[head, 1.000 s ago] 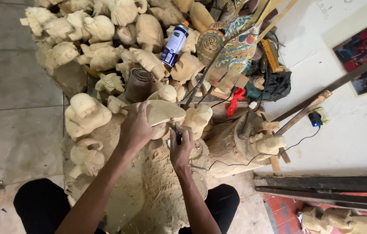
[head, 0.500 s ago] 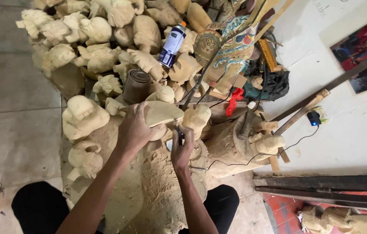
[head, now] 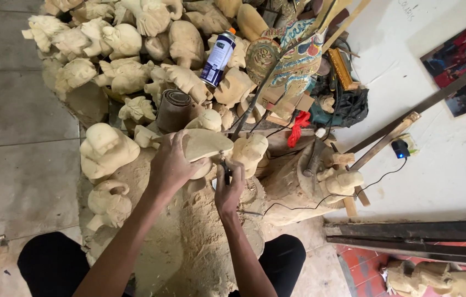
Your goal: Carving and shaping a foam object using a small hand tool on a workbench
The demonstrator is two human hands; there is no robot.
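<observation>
Sawdust-covered floor and a heap of pale unfinished wood carvings (head: pixel 128 60) fill the workspace in front of you, with a blue-and-white spray can (head: pixel 218 58) lying on the heap and a roll of sandpaper (head: pixel 173 110) just behind the work. Your left hand (head: pixel 171 165) is closed over the near end of the light wooden workpiece (head: pixel 206 144), fingers wrapped on its upper face and pressing it down against the mound of wood dust (head: pixel 189 242). The workpiece's long axis runs left to right across your view, its free rounded end pointing to the right, toward a small carved figure (head: pixel 250 151) just beside it. Your right hand (head: pixel 228 184) is clenched around a slim dark carving tool (head: pixel 226 169); the tool stands nearly upright, its tip meeting the lower right edge of the workpiece. The right hand lies directly below and nearer to you than that edge, so the contact point sits just beyond its knuckles. A black cable (head: pixel 321 190) trails off to the right, well apart from both hands.
</observation>
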